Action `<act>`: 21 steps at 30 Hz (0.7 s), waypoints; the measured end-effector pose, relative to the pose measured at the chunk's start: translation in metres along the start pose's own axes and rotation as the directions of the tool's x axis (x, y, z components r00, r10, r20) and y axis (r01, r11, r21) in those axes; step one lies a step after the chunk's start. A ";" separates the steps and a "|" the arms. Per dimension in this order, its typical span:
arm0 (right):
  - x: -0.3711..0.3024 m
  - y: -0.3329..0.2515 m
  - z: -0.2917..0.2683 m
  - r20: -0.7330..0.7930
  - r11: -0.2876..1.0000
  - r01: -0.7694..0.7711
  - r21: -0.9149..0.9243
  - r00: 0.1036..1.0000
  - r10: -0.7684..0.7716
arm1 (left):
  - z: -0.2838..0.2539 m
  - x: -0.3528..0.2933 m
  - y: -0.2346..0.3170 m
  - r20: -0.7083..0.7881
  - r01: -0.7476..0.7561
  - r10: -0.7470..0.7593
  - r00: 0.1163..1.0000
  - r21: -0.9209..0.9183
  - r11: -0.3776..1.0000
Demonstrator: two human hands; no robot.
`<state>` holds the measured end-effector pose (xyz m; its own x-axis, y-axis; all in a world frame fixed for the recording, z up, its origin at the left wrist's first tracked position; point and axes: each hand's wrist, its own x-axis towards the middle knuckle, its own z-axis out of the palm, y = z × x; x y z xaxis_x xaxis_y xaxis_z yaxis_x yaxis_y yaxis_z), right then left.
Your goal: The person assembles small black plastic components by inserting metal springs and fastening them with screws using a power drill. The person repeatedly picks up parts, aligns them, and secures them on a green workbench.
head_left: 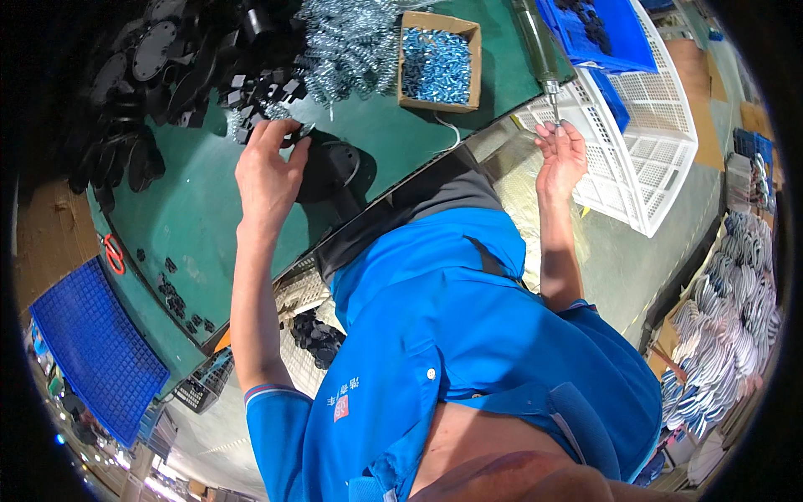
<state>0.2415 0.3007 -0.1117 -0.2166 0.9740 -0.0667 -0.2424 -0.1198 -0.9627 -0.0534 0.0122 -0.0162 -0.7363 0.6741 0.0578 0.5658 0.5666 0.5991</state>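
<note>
My left hand (272, 171) is over the green bench, fingers closed on a small dark part (294, 138) with a shiny bit at its end, mostly hidden by the fingers. Just right of it lies a black rounded plastic piece (335, 167) on the bench. Off the bench's right edge, my right hand (560, 163) is raised, its fingertips pinching the tip of an electric screwdriver (539, 50) that points down toward me. Whether a screw sits at that tip is too small to tell. Small black blocks (263, 88) lie beyond my left fingers.
A cardboard box of screws (440, 105) and a heap of metal springs (347, 50) stand at the back. Black plastic parts (167, 75) pile up at far left. White crates (640, 167) and a blue bin (611, 42) are right. Orange-handled scissors (114, 254) lie at the left edge.
</note>
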 end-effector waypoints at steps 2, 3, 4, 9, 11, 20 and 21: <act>0.003 0.000 -0.005 0.018 0.997 0.027 -0.068 0.999 -0.026 | 0.000 -0.002 0.005 -0.048 0.001 -0.003 0.999 -0.035 0.999; 0.005 0.000 -0.011 0.028 0.992 0.041 -0.116 0.999 -0.038 | -0.002 -0.001 0.008 -0.067 0.020 -0.023 0.997 -0.038 0.999; 0.005 0.002 -0.013 0.041 0.982 0.066 -0.174 0.997 -0.060 | -0.006 0.000 0.007 -0.056 0.041 -0.044 0.997 -0.045 0.998; 0.009 -0.005 -0.014 0.097 0.949 0.096 -0.300 0.993 -0.070 | -0.018 0.023 -0.015 -0.071 0.099 -0.093 0.993 0.087 0.991; 0.018 -0.008 -0.020 0.082 0.916 0.121 -0.383 0.992 -0.097 | -0.017 0.032 -0.020 -0.084 0.050 -0.038 0.996 0.148 0.988; 0.003 -0.070 0.036 0.220 0.855 0.303 -0.421 0.949 -0.228 | 0.022 0.076 -0.021 -0.010 -0.049 0.060 0.998 0.435 0.899; -0.005 -0.072 0.048 0.276 0.877 0.293 -0.381 0.941 -0.194 | 0.020 0.074 -0.022 -0.040 -0.056 0.077 0.996 0.371 0.927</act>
<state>0.2148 0.2956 -0.0292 -0.4180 0.8870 0.1963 0.0848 0.2532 -0.9637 -0.1128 0.0598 -0.0410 -0.7052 0.6959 0.1356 0.7035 0.6632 0.2554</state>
